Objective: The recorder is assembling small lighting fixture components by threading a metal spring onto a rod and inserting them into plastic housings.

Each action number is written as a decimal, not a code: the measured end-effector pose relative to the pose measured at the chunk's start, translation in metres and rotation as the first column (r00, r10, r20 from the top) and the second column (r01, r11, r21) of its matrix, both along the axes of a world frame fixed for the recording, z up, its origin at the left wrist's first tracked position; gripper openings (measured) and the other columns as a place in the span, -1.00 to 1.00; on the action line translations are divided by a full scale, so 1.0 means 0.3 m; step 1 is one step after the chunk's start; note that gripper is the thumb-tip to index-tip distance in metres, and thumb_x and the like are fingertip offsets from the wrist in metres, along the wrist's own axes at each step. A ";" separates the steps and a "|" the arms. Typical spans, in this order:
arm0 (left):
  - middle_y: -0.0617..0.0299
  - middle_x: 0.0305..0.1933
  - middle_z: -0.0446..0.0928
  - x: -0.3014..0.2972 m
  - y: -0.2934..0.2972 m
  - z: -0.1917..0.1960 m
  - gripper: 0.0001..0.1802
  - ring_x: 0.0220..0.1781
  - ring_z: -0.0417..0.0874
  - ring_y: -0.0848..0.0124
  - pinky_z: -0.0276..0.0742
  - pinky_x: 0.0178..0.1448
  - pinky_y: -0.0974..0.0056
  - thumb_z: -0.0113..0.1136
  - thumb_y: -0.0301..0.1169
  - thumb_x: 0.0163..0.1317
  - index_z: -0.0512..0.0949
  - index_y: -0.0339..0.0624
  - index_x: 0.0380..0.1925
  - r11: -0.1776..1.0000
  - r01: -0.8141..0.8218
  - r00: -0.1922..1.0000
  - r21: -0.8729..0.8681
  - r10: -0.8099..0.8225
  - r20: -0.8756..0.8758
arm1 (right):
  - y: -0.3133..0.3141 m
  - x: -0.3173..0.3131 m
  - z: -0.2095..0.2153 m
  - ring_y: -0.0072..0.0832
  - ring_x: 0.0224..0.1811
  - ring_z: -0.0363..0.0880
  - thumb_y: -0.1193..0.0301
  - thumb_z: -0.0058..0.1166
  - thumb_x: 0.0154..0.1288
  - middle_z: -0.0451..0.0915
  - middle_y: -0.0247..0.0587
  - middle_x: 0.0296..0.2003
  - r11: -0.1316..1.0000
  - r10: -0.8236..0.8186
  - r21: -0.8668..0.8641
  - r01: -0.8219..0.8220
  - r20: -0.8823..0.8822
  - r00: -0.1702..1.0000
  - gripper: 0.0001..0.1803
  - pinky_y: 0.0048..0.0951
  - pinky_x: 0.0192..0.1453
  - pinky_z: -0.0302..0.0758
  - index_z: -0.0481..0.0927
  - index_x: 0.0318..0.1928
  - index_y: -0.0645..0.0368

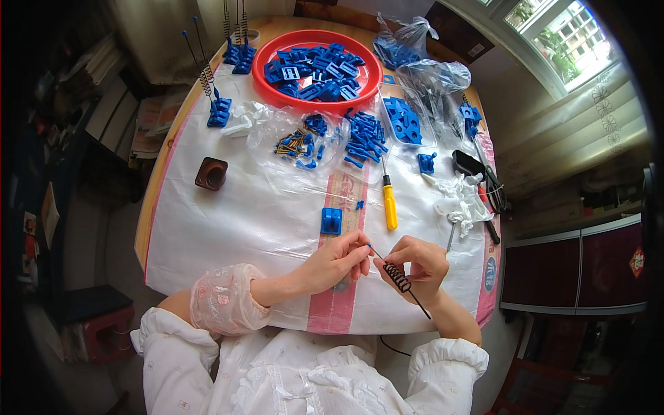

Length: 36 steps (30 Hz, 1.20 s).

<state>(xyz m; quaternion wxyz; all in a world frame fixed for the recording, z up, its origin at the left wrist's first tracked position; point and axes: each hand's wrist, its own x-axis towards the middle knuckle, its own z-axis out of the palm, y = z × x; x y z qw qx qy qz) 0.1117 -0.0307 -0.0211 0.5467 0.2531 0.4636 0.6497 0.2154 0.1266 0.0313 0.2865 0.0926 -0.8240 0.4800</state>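
Observation:
In my right hand (418,266) is a black coil spring (398,277) with straight wire ends, pinched between thumb and fingers. One wire end slants down to the right; the other reaches toward my left hand (339,261). The left fingers are closed in a pinch at that end, where a small blue cap (369,245) shows at the fingertips. A square blue plastic base (331,221) lies just beyond my left hand, with a tiny blue piece (360,205) near it. Farther off lies a screwdriver (389,206) with a yellow handle.
A red basin (379,72) of blue parts stands at the back. Before it lie a bag of screws (294,145), blue levers (364,138) and a clear tub (429,135). A brown cup-like block (211,173) sits left. Crumpled white plastic (463,200) and black-handled tools lie right.

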 end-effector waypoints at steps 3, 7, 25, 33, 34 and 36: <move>0.31 -0.40 0.52 0.000 0.001 -0.001 -0.82 -0.45 0.47 0.66 0.41 -0.35 0.52 -0.13 -0.32 0.52 0.37 -0.20 -0.12 1.000 0.002 1.000 0.001 -0.002 0.012 | 0.001 0.000 0.004 -0.65 -0.69 0.41 0.73 0.29 -0.14 0.53 -0.28 -0.60 1.000 -0.007 0.008 0.007 0.001 1.000 -0.79 -0.65 -0.64 0.25 0.56 -0.47 0.26; 0.27 -0.31 0.53 -0.010 -0.003 -0.027 -0.78 -0.32 0.55 0.61 0.49 -0.24 0.48 -0.16 -0.31 0.54 0.39 -0.20 -0.05 0.998 0.047 0.998 0.035 -0.048 0.033 | 0.004 0.013 0.020 -0.58 -0.59 0.47 0.78 0.33 -0.04 0.57 -0.20 -0.57 0.997 -0.059 -0.037 0.062 0.067 0.996 -0.78 -0.59 -0.51 0.31 0.57 -0.44 0.30; 0.29 -0.35 0.53 -0.007 -0.004 -0.006 -0.76 -0.41 0.47 0.63 0.42 -0.28 0.49 -0.09 -0.40 0.48 0.35 -0.26 0.06 0.999 0.044 0.995 -0.017 -0.042 0.088 | 0.012 -0.019 0.002 -0.69 -0.66 0.36 0.68 0.36 0.05 0.47 -0.33 -0.66 0.983 -0.149 -0.097 0.158 0.092 0.985 -0.76 -0.61 -0.57 0.19 0.51 -0.56 0.27; 0.28 -0.35 0.54 -0.011 -0.002 -0.018 -0.69 -0.39 0.48 0.62 0.42 -0.26 0.48 -0.07 -0.45 0.45 0.29 -0.28 0.14 0.997 0.075 0.995 0.024 -0.077 0.067 | 0.021 -0.012 0.000 -0.69 -0.65 0.36 0.74 0.34 0.01 0.49 -0.29 -0.64 0.990 -0.131 -0.037 0.136 0.105 0.986 -0.75 -0.63 -0.58 0.18 0.50 -0.51 0.24; 0.28 -0.35 0.54 -0.011 -0.003 -0.015 -0.67 -0.39 0.49 0.62 0.43 -0.26 0.48 -0.07 -0.45 0.45 0.28 -0.29 0.16 0.997 0.072 0.995 0.025 -0.074 0.061 | 0.020 -0.013 0.015 -0.68 -0.66 0.36 0.74 0.34 0.00 0.49 -0.29 -0.65 0.990 -0.143 -0.004 0.144 0.083 0.986 -0.75 -0.63 -0.59 0.18 0.50 -0.50 0.24; 0.25 -0.33 0.56 -0.009 -0.003 -0.010 -0.69 -0.36 0.52 0.61 0.45 -0.22 0.47 -0.05 -0.43 0.46 0.33 -0.28 0.14 0.997 0.070 0.997 0.029 -0.071 0.041 | 0.027 -0.014 0.032 -0.65 -0.68 0.37 0.71 0.35 0.01 0.49 -0.30 -0.65 0.975 -0.196 0.101 0.197 -0.012 0.980 -0.77 -0.60 -0.61 0.19 0.52 -0.48 0.24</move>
